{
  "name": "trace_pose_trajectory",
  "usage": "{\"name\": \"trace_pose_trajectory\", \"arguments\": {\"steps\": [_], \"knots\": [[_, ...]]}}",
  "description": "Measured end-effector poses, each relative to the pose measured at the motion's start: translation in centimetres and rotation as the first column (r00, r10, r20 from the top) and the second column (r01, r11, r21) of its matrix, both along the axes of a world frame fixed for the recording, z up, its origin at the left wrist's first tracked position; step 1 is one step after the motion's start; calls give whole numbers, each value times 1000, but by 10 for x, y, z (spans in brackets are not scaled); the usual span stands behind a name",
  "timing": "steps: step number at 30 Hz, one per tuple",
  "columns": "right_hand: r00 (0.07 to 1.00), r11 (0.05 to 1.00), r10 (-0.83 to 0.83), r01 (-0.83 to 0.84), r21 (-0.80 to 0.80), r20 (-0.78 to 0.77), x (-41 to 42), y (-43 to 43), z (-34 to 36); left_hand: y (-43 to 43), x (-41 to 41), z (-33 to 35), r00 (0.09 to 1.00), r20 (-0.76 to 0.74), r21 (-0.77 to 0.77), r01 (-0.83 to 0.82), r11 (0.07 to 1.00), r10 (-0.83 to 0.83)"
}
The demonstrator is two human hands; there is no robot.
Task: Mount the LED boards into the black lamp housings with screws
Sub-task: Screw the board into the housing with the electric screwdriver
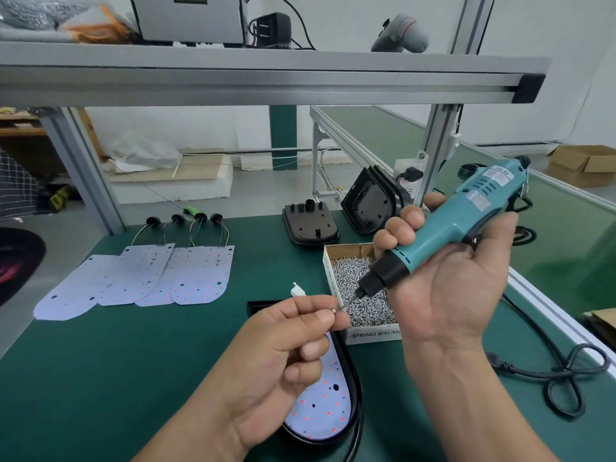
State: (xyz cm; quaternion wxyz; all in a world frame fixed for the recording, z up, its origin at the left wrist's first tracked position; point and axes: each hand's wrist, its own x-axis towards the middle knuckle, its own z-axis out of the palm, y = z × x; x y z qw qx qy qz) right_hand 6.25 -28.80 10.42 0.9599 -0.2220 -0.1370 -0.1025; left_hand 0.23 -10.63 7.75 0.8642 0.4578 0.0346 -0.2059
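Observation:
My right hand (443, 278) grips a teal electric screwdriver (456, 225), its bit angled down to the left over the screw box (363, 291). My left hand (286, 341) pinches a small screw (334, 310) between thumb and forefinger, right at the bit's tip. Below my left hand lies a black lamp housing (353, 395) with a white LED board (323, 405) seated inside it. Several loose LED boards (150, 278) with wires lie fanned out on the green mat at the left. Two empty black housings (310, 225) (373, 205) stand behind the screw box.
The screwdriver's black power cord (560, 378) loops across the mat at the right. An aluminium shelf rail (266, 81) runs overhead, with posts at left and right. A green conveyor (566, 228) runs along the right side. A small white connector (297, 290) sits near the housing.

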Motion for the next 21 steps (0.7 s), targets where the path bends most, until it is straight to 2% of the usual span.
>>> {"name": "trace_pose_trajectory", "arguments": {"steps": [21], "knots": [[1000,998,-28,28,-50,-2,-2,8,-1,-1,0,-4,1000,7,15,-5,1000,5]]}}
